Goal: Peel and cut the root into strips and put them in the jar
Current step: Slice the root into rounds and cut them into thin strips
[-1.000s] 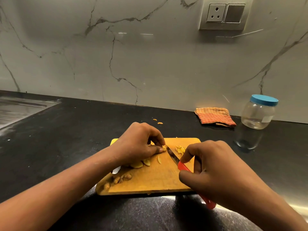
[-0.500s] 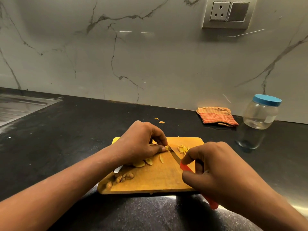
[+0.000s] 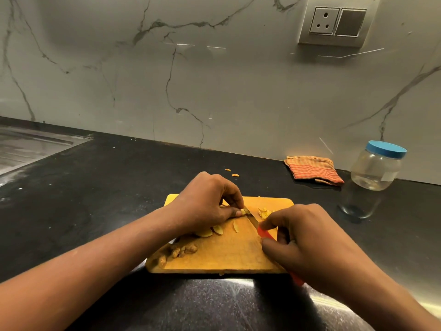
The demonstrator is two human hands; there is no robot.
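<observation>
Nearest: black speckled stone countertop [image 3: 107,187], polished, with a pale glare along its front edge.

Right hand [image 3: 307,240]: fingers curled round the red plastic handle of a knife [image 3: 263,233]. The forefinger reaches forward to where the handle meets the blade. The handle's end shows below the palm. The narrow, dark metal blade angles up and left across the board, its tip at the left fingertips.

Cutting board [image 3: 226,254]: wooden, yellow-orange, rectangular with rounded corners, surface scored with fine cut lines, lying flat on the counter.

Left hand [image 3: 205,204]: knuckles arched, fingers bent down. Thumb and fingertips pinch a small pale-yellow root piece [image 3: 243,211] against the board, touching the blade.

On the board:
- Flat oval slices [image 3: 217,230] just under the left hand, smooth and yellow.
- Knobbly brown peel scraps [image 3: 183,249] near the front left corner.
- A small heap of thin strips [image 3: 265,212] right of the blade, near the far edge.

Beyond the board: two small orange bits [image 3: 235,174] loose on the counter.

Far right, against the wall:
- Folded woven cloth [image 3: 312,169], orange with stripes.
- Clear plastic jar [image 3: 377,168], rounded shoulders, blue screw lid [image 3: 386,149] on, well apart from the board. Its reflection shows in the stone.

Far left: ribbed steel sink drainboard [image 3: 28,146] set into the counter.

Back wall [image 3: 191,80]: glossy grey-white marble with dark branching veins. A socket and switch plate [image 3: 336,21] sits at the upper right.
</observation>
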